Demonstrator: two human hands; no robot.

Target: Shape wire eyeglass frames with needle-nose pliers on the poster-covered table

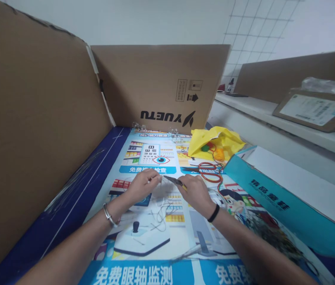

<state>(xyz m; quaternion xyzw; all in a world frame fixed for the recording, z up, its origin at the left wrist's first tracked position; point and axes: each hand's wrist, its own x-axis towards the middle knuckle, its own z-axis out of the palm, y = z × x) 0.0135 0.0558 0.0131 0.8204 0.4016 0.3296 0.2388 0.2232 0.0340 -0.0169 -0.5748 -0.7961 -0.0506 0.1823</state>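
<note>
My right hand (pixel 196 193) is closed around needle-nose pliers (pixel 173 181), whose dark jaws point left and a bit of yellow handle shows. Close to the jaw tips, the fingers of my left hand (pixel 146 184) are pinched together on a thin wire, most of it too fine to make out. Below both hands, loose thin wire (pixel 163 215) curls over the printed sheet (pixel 182 237). Just beyond my right hand lie scissors (pixel 211 172) with orange-red handles, their dark blades pointing left.
Cardboard panels (pixel 155 79) rise at the back and left. A yellow bag (pixel 199 138) with green and orange yarn lies back right, beside a teal box (pixel 274 198). Straight wires (pixel 74 182) lie left, dark tangled wire (pixel 282 237) right, small clear pieces (pixel 175 135) at the back.
</note>
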